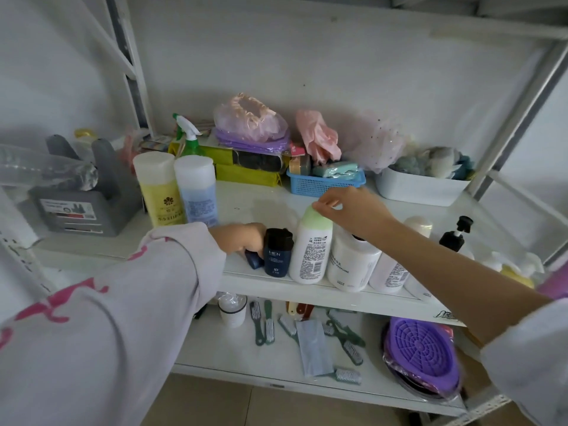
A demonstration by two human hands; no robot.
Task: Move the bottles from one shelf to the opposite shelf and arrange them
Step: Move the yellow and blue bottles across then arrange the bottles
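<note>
A row of bottles stands along the front edge of the white shelf (246, 207). My left hand (242, 239) is closed on a small dark blue bottle (254, 259) that lies low beside the upright navy MEN bottle (277, 252). My right hand (344, 207) pinches the pale green cap of a white bottle (312, 247), which stands tilted slightly. To its right stand a wide white perfume bottle (350, 261), another white bottle (388, 275) and a black pump bottle (455, 235). A yellow bottle (159, 189) and a blue bottle (198, 190) stand at the left.
Behind stand a green spray bottle (189, 136), yellow boxes, a blue basket (322, 182), a white bin (421, 189) and bagged items. A grey holder (83, 207) sits at the left. The lower shelf carries brushes (267, 321), a cup and a purple round mat (421, 355).
</note>
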